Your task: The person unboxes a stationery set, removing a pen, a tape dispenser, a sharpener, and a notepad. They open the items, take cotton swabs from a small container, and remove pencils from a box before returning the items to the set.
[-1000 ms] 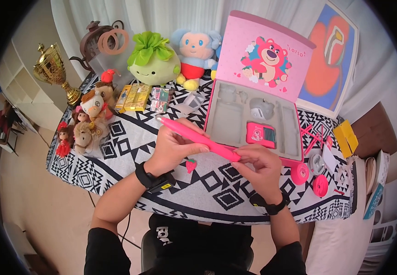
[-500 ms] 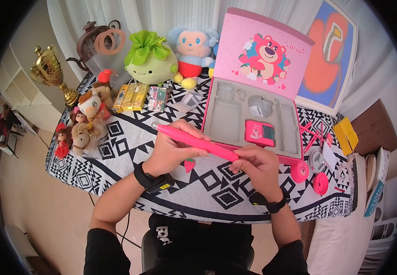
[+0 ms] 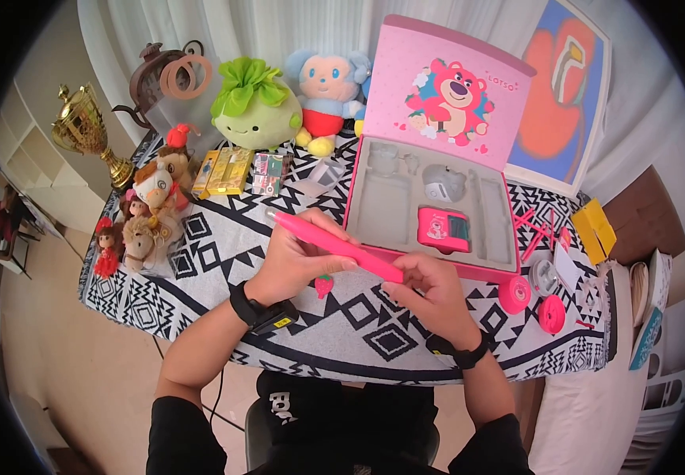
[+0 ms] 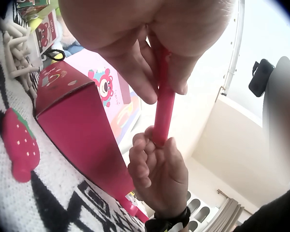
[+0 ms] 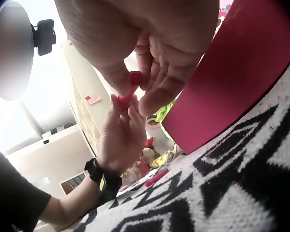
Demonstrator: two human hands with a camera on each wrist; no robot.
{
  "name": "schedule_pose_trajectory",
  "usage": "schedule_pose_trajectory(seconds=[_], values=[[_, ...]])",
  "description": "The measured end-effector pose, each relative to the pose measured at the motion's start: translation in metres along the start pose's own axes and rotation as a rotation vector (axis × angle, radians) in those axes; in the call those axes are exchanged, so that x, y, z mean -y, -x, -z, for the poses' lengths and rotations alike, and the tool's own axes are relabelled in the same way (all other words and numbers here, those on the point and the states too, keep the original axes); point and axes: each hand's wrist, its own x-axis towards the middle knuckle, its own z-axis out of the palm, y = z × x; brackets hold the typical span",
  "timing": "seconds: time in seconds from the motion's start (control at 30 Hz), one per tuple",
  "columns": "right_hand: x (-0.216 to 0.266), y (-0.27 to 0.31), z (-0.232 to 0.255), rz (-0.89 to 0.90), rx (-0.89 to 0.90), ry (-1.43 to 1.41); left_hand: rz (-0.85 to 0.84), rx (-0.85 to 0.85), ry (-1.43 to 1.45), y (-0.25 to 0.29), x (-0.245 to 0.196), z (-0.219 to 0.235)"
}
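Note:
A thick pink pen-shaped tool (image 3: 342, 251) with a silvery tip slants between both hands above the table. My left hand (image 3: 293, 257) grips its front half, thumb laid along the barrel and the tip pointing to the far left. At the blunt rear end, my right hand (image 3: 435, 294) pinches the tool between thumb and fingers. In the left wrist view the pink barrel (image 4: 165, 108) runs from the near fingers down to the other hand. A pink strawberry-shaped piece (image 3: 324, 286) lies on the cloth beside the left hand.
Behind the hands stands an open pink box (image 3: 449, 265) with a grey molded tray (image 3: 386, 190) inside. Pink sticks (image 3: 534, 229) and round pink containers (image 3: 514, 294) lie at right. Plush toys (image 3: 255, 107), small dolls (image 3: 152, 190) and a gold trophy (image 3: 85, 127) stand at left.
The head view has shifted slightly. My right hand has come a little nearer the left, still pinching the tool's rear end. The left hand's grip looks the same.

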Motion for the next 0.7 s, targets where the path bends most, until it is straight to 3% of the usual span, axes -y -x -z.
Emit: schedule_pose_trajectory(seconds=[0.07, 0.13, 0.17, 0.37, 0.43, 0.57, 0.7], values=[[0.001, 0.001, 0.004, 0.006, 0.043, 0.059, -0.004, 0.068, 0.032, -0.001, -0.002, -0.003], [0.012, 0.002, 0.009, -0.173, 0.179, 0.06, -0.023, 0.109, -0.014, -0.002, 0.0, -0.001], [0.014, 0.001, 0.01, -0.173, 0.18, 0.06, -0.04, 0.149, -0.063, -0.003, 0.0, 0.0], [0.012, 0.0, 0.01, -0.262, 0.297, 0.05, 0.04, 0.107, 0.03, -0.002, -0.002, -0.003], [0.008, 0.0, 0.003, -0.03, 0.102, 0.102, 0.107, 0.105, -0.04, -0.001, -0.008, -0.001], [0.018, -0.01, -0.01, 0.12, 0.078, 0.282, 0.231, 0.122, -0.112, -0.001, -0.014, -0.004], [0.014, -0.009, -0.016, 0.215, 0.081, 0.428, 0.223, 0.188, -0.224, 0.0, -0.006, 0.001]])
